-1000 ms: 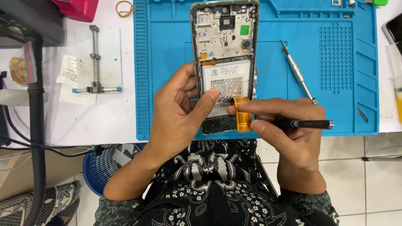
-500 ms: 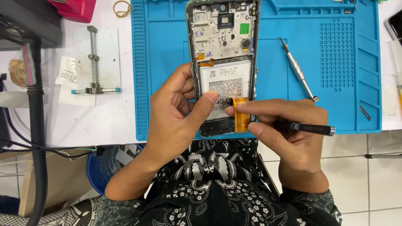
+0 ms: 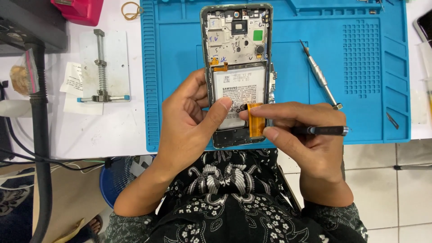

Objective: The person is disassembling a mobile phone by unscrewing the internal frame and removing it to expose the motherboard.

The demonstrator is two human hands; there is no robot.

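Opened phone (image 3: 237, 54) on blue mat (image 3: 180, 67), white batt label, orange flex (image 3: 256, 120) pinched by right hand (image 3: 310, 135)

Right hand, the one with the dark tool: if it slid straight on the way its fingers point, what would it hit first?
The right hand points left, already pinching the orange flex strip. Next it would probably meet the left hand's thumb, lying on the opened phone.

There is one open phone (image 3: 237, 54) with one white battery (image 3: 238, 90) and one orange strip (image 3: 256, 120). One blue mat (image 3: 360, 67) lies under it. There are two hands, one silver screwdriver (image 3: 320, 76), one rubber band (image 3: 130, 10), one pink box (image 3: 78, 10) and one metal clamp (image 3: 102, 67).
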